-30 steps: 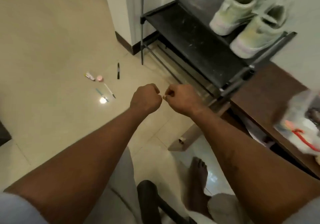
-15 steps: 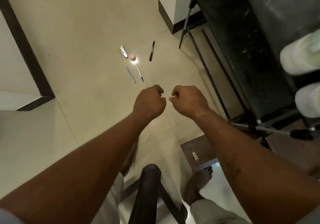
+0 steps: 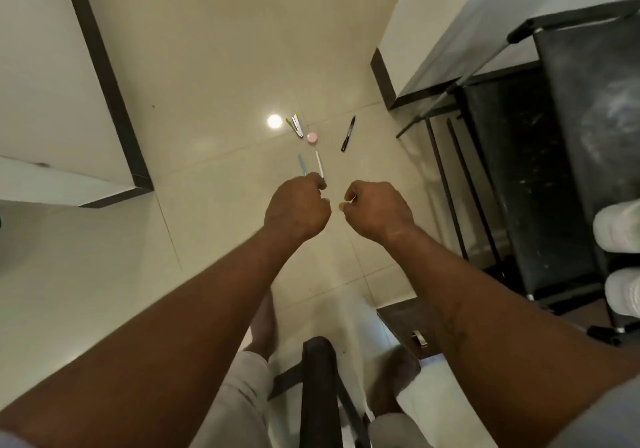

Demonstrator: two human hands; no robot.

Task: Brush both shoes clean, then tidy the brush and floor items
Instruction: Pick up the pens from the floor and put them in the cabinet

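Note:
Both my fists hover side by side over the tiled floor. My left hand (image 3: 296, 210) is curled with nothing visible in it. My right hand (image 3: 377, 210) is curled too; a tiny pale sliver shows at its thumb, and I cannot tell what it is. Beyond the hands, small items lie on the floor: a black marker (image 3: 348, 133), a pink round lid (image 3: 312, 137), a green and white highlighter bundle (image 3: 295, 125), a blue pen (image 3: 302, 165) and a white pen (image 3: 320, 164). Two pale shoes (image 3: 620, 226) (image 3: 623, 297) sit on the black shoe rack (image 3: 554, 170) at the right edge. No brush is in view.
A wall corner with dark skirting (image 3: 104, 84) juts in at the left, and another wall (image 3: 391, 80) stands behind the rack. A dark chair frame (image 3: 317, 378) rises between my legs. A brown cabinet corner with a metal handle (image 3: 419, 338) is at lower right.
The view has swung down and to the left, so the shoes now sit at the right edge and the floor items are straight ahead. My fists have drawn slightly apart.

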